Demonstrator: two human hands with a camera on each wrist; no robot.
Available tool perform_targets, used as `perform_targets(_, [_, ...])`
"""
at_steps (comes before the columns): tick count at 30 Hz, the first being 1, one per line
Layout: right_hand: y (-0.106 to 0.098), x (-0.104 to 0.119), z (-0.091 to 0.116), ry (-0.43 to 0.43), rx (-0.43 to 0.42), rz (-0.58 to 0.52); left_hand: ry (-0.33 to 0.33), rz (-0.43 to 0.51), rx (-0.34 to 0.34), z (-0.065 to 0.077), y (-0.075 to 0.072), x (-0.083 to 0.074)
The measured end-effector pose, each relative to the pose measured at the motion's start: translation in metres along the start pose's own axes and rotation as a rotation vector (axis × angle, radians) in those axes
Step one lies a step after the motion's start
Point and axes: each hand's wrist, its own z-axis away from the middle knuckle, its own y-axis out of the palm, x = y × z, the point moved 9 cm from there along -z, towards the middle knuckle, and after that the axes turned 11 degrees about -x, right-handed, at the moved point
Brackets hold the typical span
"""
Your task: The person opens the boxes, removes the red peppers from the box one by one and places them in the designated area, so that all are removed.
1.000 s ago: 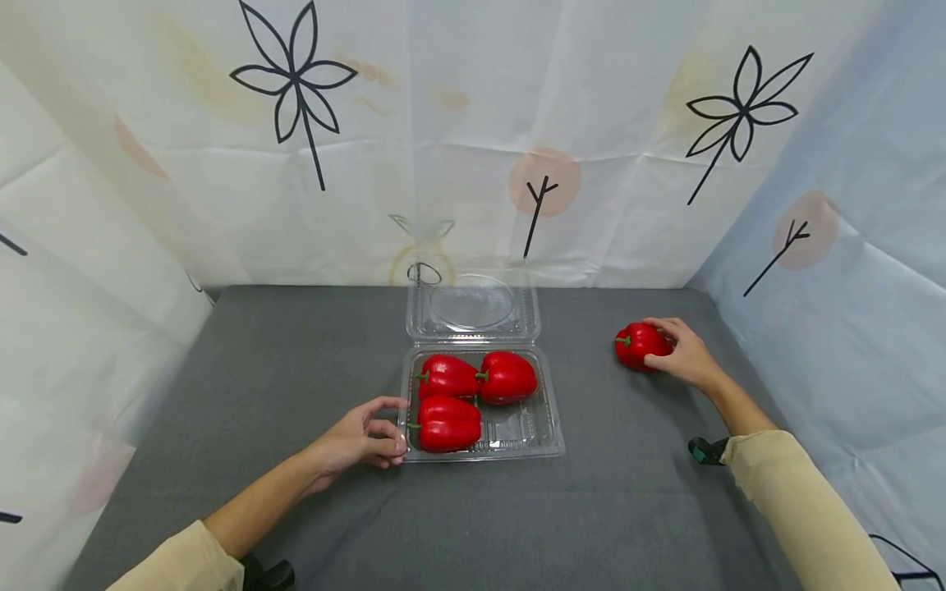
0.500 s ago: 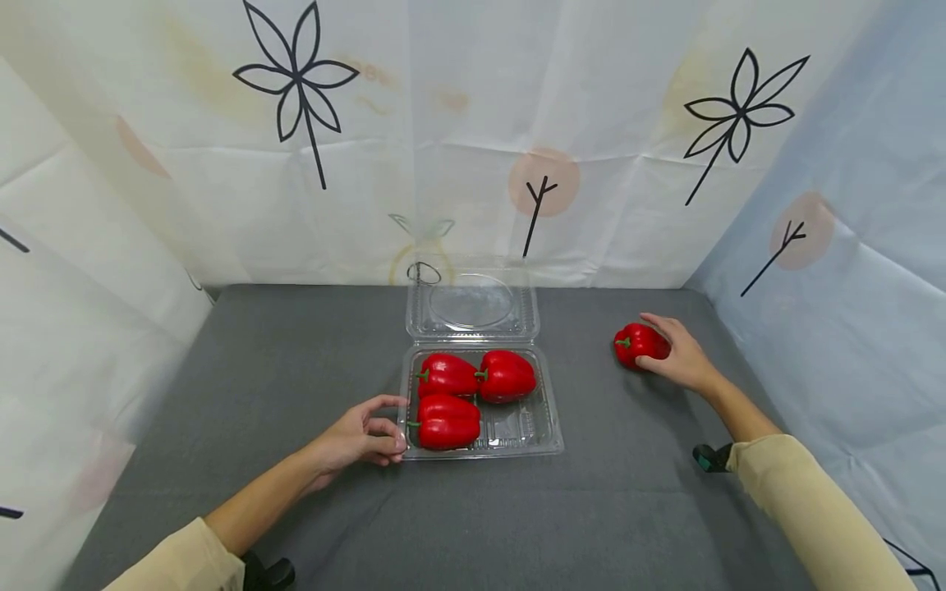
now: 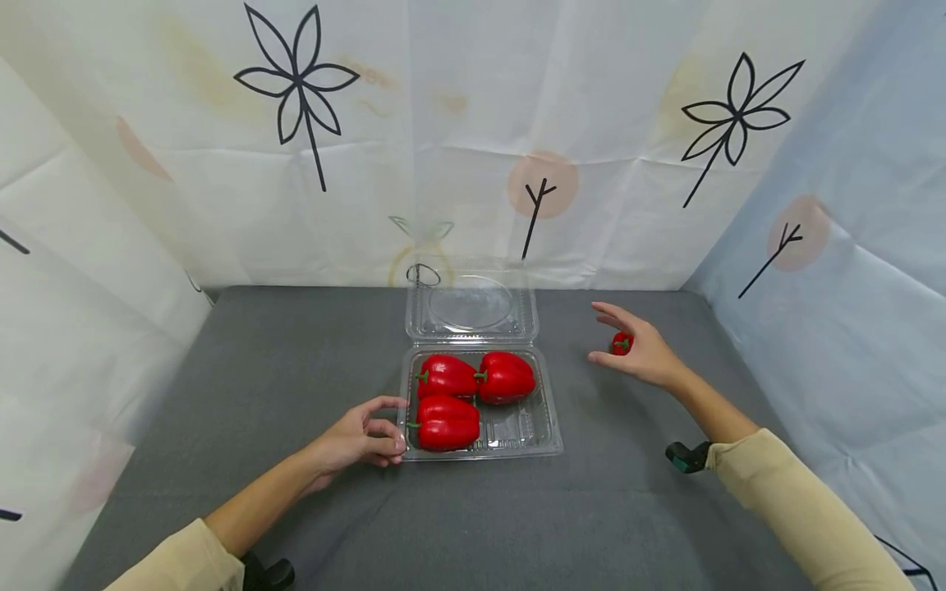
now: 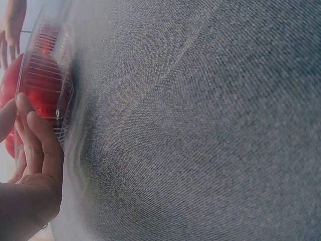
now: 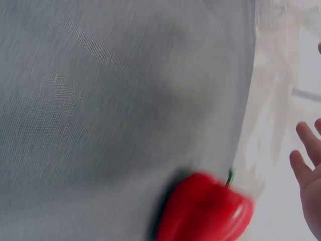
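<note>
A clear plastic clamshell container [image 3: 521,431] lies with its lid [image 3: 473,316] folded back. Inside its base are three red bell peppers: one at back left [image 3: 447,376], one at back right [image 3: 506,377] and one at front left [image 3: 447,423]. My left hand [image 3: 365,439] pinches the container's left rim between thumb and fingers, as the left wrist view also shows. My right hand [image 3: 639,349] is raised with spread fingers and holds nothing. Behind it, partly hidden, a fourth red bell pepper [image 3: 622,343] rests on the table; the right wrist view shows this pepper [image 5: 205,211] apart from the fingers.
Grey cloth covers the table [image 3: 296,345]. White printed curtains [image 3: 473,123] stand behind it and at both sides. Dark wrist devices sit under both sleeves, such as the right one [image 3: 687,457]. A thin black frame [image 3: 909,558] shows at lower right.
My right hand has come off the lone bell pepper and moved left and toward the container, leaving that pepper on the table. The left hand stays on the container's rim.
</note>
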Motion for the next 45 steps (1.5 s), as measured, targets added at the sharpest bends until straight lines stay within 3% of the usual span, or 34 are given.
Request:
perform_targets(10, [0.060, 0.045, -0.008, -0.069, 0.239, -0.168, -0.009, 0.009, 0.002, 0.000, 0.001, 0.001])
perform_targets(19, [0.100, 0.066, -0.012, -0.108, 0.354, -0.204, 0.002, 0.004, 0.009, 0.000, 0.001, 0.000])
perform_targets(27, [0.119, 0.068, -0.013, -0.145, 0.387, -0.096, 0.011, 0.033, 0.026, 0.001, 0.004, -0.002])
perform_targets(32, [0.129, 0.064, -0.010, -0.122, 0.434, -0.015, 0.015, 0.028, 0.026, 0.000, 0.004, -0.002])
perform_targets(45, [0.131, 0.064, -0.011, -0.113, 0.450, -0.022, 0.005, 0.022, 0.022, 0.000, 0.004, -0.001])
